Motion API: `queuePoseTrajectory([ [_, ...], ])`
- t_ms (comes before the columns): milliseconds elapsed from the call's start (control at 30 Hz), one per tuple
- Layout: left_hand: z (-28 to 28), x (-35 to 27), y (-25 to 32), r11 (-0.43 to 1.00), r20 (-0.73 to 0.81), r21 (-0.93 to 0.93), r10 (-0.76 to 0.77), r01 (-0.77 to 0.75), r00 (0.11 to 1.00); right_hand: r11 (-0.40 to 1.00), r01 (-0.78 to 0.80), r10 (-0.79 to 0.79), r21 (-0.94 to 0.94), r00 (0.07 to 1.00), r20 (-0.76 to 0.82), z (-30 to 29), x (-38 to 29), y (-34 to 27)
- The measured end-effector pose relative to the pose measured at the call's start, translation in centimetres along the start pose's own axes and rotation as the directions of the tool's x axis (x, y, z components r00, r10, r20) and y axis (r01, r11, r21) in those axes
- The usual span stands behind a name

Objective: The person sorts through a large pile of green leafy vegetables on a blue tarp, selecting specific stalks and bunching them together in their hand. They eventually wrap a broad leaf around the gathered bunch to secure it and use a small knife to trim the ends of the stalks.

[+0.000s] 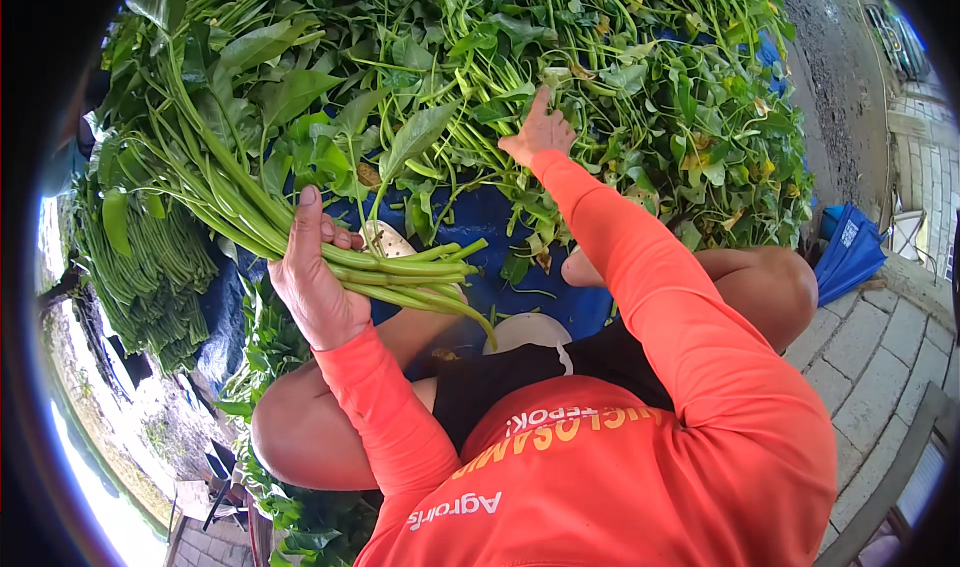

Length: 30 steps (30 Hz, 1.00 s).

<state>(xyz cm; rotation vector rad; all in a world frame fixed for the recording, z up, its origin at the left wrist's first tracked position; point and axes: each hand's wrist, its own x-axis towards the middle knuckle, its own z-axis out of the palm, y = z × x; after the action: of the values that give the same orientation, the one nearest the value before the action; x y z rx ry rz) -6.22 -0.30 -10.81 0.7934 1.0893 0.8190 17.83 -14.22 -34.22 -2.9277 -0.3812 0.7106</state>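
Note:
My left hand (319,274) is closed around a bunch of leafy green stems (255,207), thumb on top. The bare stem ends point right and the leaves fan out to the upper left. My right hand (541,128) reaches to the edge of a large heap of loose leafy vines (465,49), index finger stretched forward and thumb apart. Its fingertips are near the stems, and I see nothing held in it. Below the heap, a blue sheet (487,214) lies between my bent legs, with cut stem bits on it.
Stacked bundles of green stems (150,282) lie at the left. More leafy greens (262,357) lie beside my left knee. A folded blue bag or umbrella (851,252) rests past my right knee, near grey paving (862,342). A pale round object (529,332) sits before my lap.

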Motion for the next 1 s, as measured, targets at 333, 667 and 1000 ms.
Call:
queuePoseTrajectory([
  [333,0.0,-0.1,-0.8,1.0,0.057,-0.004,0.007,-0.006,0.998,0.737,0.063,-0.304,0.673,0.92,0.247,-5.8,2.3,3.0],
  [667,-0.9,-1.2,-0.3,0.997,0.136,0.027,-0.07,0.067,0.988,0.876,0.241,-0.275,0.417,0.961,0.023,-4.4,2.3,10.0],
  [1000,-1.7,-1.4,-0.7,0.997,0.162,0.039,-0.074,0.069,0.984,0.895,0.131,-0.049,0.426,0.979,-0.199,-4.8,-2.2,11.8],
])
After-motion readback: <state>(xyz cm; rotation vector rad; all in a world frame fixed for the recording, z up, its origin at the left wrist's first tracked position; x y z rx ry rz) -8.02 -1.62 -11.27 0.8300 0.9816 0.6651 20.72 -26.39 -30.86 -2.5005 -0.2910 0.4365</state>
